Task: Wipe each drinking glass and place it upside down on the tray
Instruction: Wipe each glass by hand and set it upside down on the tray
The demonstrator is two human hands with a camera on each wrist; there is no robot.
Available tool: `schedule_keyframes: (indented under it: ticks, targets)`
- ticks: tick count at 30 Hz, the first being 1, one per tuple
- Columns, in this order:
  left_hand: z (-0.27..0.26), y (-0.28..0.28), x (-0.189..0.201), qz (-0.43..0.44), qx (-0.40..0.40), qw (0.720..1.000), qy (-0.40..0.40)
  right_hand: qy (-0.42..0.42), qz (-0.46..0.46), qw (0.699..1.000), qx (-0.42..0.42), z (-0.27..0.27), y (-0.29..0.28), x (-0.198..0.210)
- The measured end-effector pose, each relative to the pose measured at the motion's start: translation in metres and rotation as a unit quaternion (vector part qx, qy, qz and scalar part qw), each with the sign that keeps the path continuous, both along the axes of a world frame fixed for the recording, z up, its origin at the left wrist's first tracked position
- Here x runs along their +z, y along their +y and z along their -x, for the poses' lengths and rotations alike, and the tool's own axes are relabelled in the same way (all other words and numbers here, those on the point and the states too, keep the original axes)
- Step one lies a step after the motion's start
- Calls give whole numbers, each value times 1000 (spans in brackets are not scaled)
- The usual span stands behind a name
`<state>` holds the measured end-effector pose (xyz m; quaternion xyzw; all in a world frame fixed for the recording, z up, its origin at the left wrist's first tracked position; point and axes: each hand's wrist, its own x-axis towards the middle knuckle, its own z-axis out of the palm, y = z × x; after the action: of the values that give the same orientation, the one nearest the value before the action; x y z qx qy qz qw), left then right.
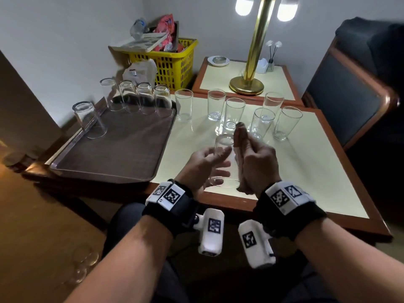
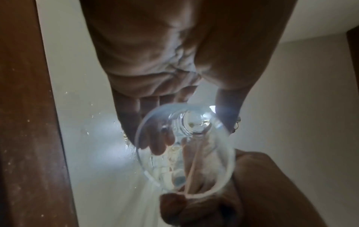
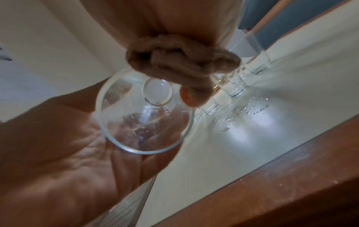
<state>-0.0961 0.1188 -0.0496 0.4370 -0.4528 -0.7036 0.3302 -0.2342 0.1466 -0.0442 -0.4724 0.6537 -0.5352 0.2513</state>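
Note:
My left hand (image 1: 207, 164) holds a clear drinking glass (image 1: 224, 145) tilted above the table's near edge, thumb on top and fingers beneath, with the mouth facing me. In the wrist views the glass (image 2: 184, 145) (image 3: 143, 116) looks empty, with droplets inside. My right hand (image 1: 255, 161) grips a bunched brown cloth (image 1: 239, 136) (image 3: 180, 59) pressed against the glass's right side. At left lies a brown tray (image 1: 113, 149) bearing several upside-down glasses (image 1: 143, 98), one apart at its left rim (image 1: 89, 119). Several upright glasses (image 1: 234, 114) stand on the cream tabletop beyond my hands.
Water droplets (image 3: 252, 107) speckle the tabletop by the upright glasses. A brass lamp (image 1: 249, 84) and a small dish (image 1: 218, 60) sit on the side table behind. A yellow basket (image 1: 175, 62) stands at the back, a dark chair (image 1: 349, 95) at right.

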Motion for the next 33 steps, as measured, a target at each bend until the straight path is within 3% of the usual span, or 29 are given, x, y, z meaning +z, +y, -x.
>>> schedule_keyframes:
  ticks: [3,5,8,11,13,15,17,19,21,22,24,26,28,31,33]
  targets:
    - [2,-5,-2,-53,103,993,28,2,21,995,95,-20,14,-12]
    - [0,-5,-6,-70,67,995,35,47,13,996,70,-16,9,-15]
    - [-1,-1,-3,-9,-18,1000,12,-6,-21,1000,-19,3,-4,-12]
    - [1,-6,1,-16,85,996,11,-37,3,998,54,-12,3,-14]
    - [-1,-10,4,-69,93,993,25,-37,-2,995,88,-22,9,-16]
    - [-4,-7,7,-81,19,996,17,-62,-20,996,56,-15,7,-15]
    - [-5,-3,9,-36,-45,998,-4,-66,-28,997,-4,-3,3,-17]
    - [-1,-1,6,-1,9,1000,-19,-56,-11,998,5,-4,4,-18]
    - [2,-5,4,-38,109,993,-4,-32,-1,998,56,-17,10,-21]
    - [3,-6,1,-67,122,990,8,-11,0,997,74,-20,12,-24]
    - [2,-3,-4,-81,63,995,12,18,-11,998,54,-16,9,-21]
    - [3,2,-5,-29,-2,1000,-4,-1,-36,999,-9,-3,4,-12]
    - [5,5,-4,9,36,999,5,-34,-20,999,-15,1,6,-11]
    - [9,1,1,-48,137,989,24,7,-13,998,68,-14,18,-20]
    - [7,1,1,-65,61,996,8,4,-32,998,46,-9,18,-18]
